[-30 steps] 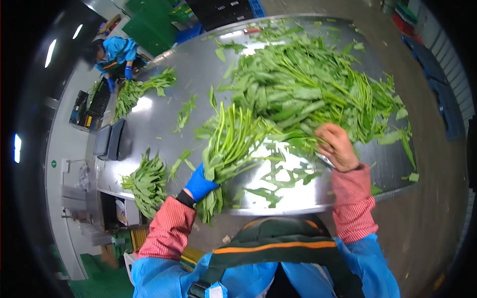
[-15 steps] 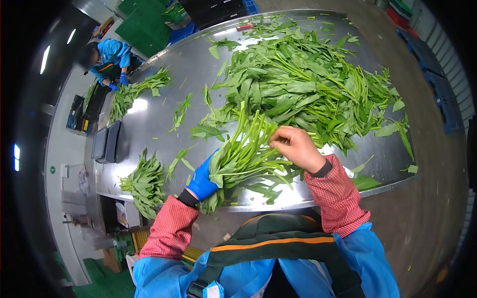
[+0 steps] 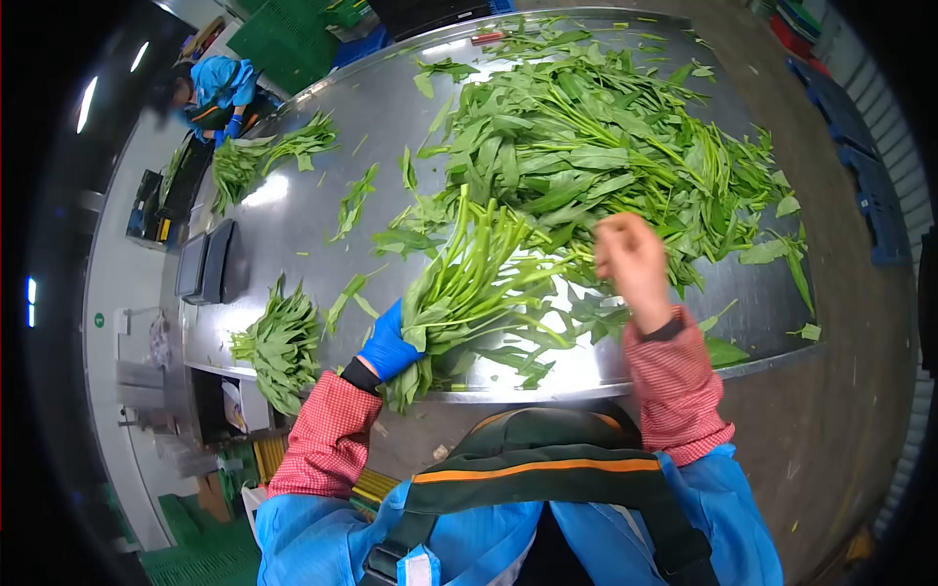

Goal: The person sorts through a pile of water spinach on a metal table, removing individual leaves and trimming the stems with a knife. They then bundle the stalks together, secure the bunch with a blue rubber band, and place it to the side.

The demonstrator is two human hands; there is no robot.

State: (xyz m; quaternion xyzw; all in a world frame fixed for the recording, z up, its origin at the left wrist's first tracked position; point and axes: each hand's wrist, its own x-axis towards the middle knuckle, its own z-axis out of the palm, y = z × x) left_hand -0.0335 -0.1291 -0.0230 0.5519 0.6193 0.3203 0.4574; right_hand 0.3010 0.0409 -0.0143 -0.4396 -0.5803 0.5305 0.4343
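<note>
My left hand (image 3: 393, 342), in a blue glove, is wrapped round the leafy end of a bunch of water spinach (image 3: 479, 256) above the table's near edge. The cut stems fan out up and to the right. My right hand (image 3: 633, 269) is bare and sits to the right of the bunch, apart from it, by the near side of a large heap of water spinach (image 3: 596, 146). Its fingers are curled in and slightly blurred; whatever they may hold is hidden. A smaller bunch (image 3: 280, 347) lies at the table's near left edge.
Loose leaves (image 3: 355, 202) are scattered over the metal table (image 3: 322, 230). Dark trays (image 3: 208, 262) stand at its left edge. At the far left a co-worker (image 3: 223, 93) in blue gloves handles greens (image 3: 239, 171). Green crates (image 3: 283, 44) are stacked behind, and blue pallets (image 3: 860, 166) lean at the right.
My right hand has moved away from the stems, to the right and slightly up toward the heap. My left hand has shifted slightly left, still gripping the bunch. The co-worker's greens have moved too.
</note>
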